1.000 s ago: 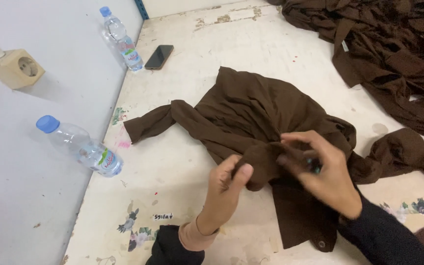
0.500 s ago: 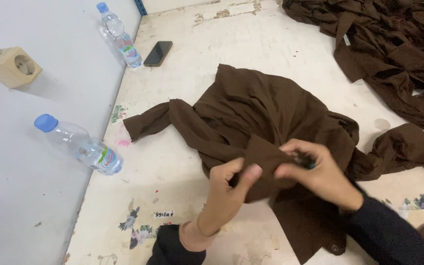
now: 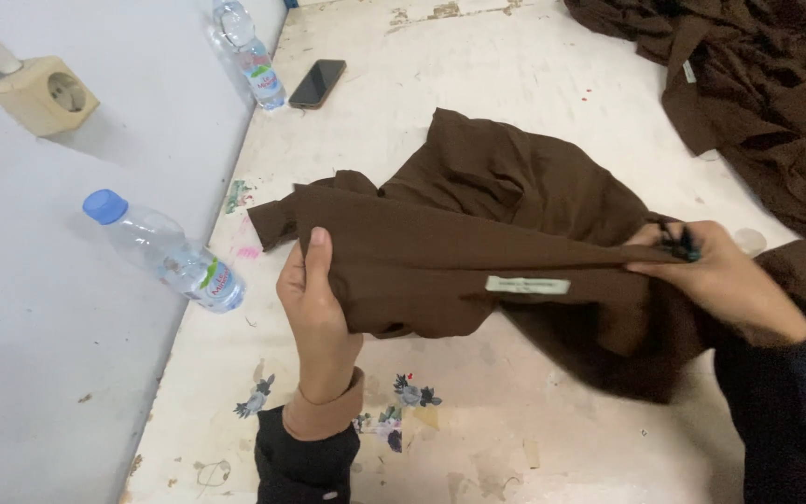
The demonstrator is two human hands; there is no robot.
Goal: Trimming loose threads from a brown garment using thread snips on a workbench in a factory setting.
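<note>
Head view, looking down at your two hands over a worn, paint-flecked cream bench (image 3: 515, 84). Between them you hold a dark brown, soft woven fabric garment (image 3: 478, 233), pulled into a taut straight edge above the middle of the bench, with the rest of it heaped on the bench behind and below that edge. A small pale rectangular label (image 3: 527, 285) sits on the cloth just under the stretched edge, roughly midway between your hands.

Your left hand (image 3: 319, 308) is at the garment's left end, palm turned up and wrist bent back, thumb on the near face and fingers folded behind, its grip closed on the brown cloth. Your right hand (image 3: 715, 280) is at the garment's right end, knuckles up, fingertips pinched together on the same edge; something small and dark shows at those fingertips, too small to identify.

The cloth looks light, limp and easily creased; it should drape rather than hold shape, so the firm places to take it are the hemmed edge and corners.

Left of the garment, a clear plastic water bottle with a blue cap (image 3: 168, 252) lies on its side. Beyond the garment, far left, a second clear bottle (image 3: 247, 51) and a black phone (image 3: 318, 83) lie. Right of the garment, more brown fabric is piled (image 3: 757, 84).
</note>
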